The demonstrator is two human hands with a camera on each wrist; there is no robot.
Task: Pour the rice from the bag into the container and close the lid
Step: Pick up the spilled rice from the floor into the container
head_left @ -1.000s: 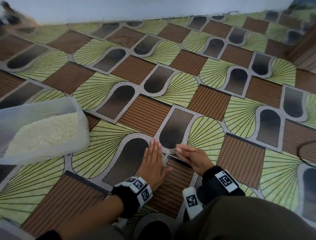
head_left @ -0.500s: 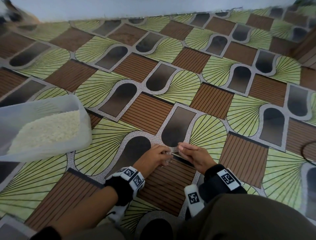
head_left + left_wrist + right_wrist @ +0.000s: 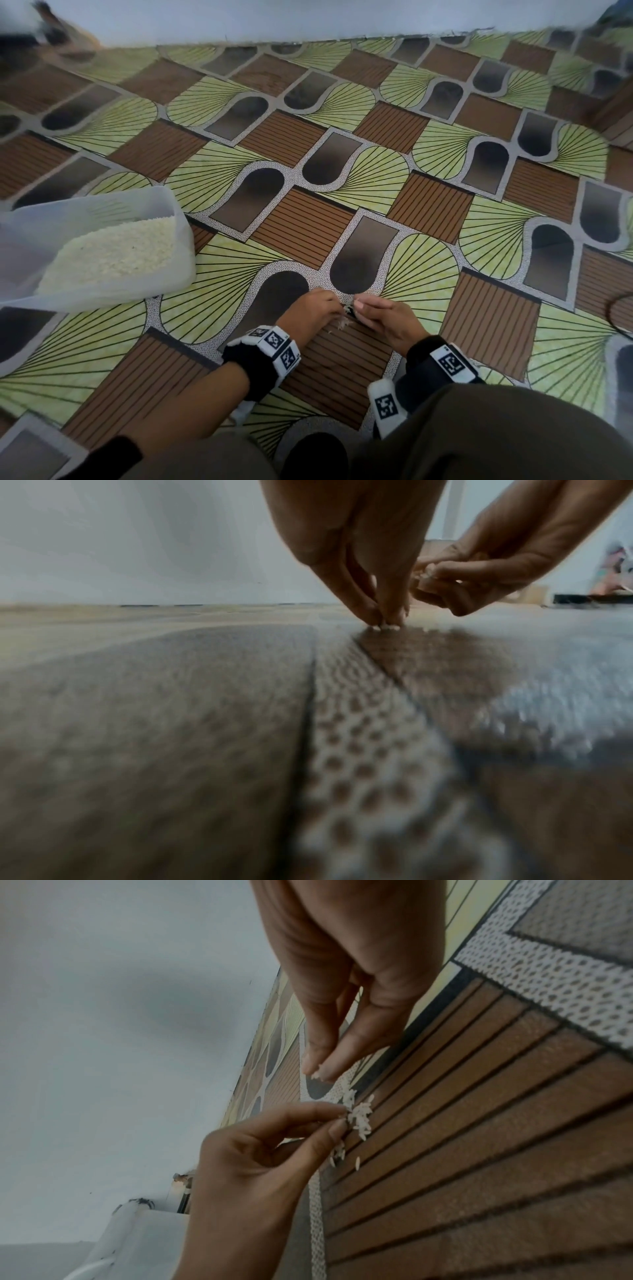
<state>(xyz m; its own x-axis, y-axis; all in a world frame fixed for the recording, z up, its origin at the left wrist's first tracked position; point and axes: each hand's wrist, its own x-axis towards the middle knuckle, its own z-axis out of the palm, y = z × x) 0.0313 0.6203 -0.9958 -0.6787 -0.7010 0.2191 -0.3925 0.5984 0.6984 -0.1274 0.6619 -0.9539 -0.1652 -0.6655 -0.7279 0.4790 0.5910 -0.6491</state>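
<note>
A translucent plastic container (image 3: pixel 185 246) holding white rice (image 3: pixel 113 253) stands open on the patterned floor at the left. No bag is in view. A small scatter of spilled rice grains (image 3: pixel 344 322) lies on the floor between my hands. My left hand (image 3: pixel 334 303) has its fingers curled down and pinches grains against the floor (image 3: pixel 387 620). My right hand (image 3: pixel 359 305) faces it fingertip to fingertip. It pinches a few grains between thumb and finger (image 3: pixel 316 1073). The spilled grains (image 3: pixel 359 1118) show beside the left fingertips in the right wrist view.
A pale flat plastic piece (image 3: pixel 30 448), perhaps the lid, lies at the bottom left. A dark cable (image 3: pixel 616 308) curves in at the right edge, above a pale object (image 3: pixel 620 377). My knees fill the bottom. A wall bounds the floor at the back.
My left hand lay flat with straight fingers beside the grains; it has curled and now pinches them. My right hand has stayed at the same spot.
</note>
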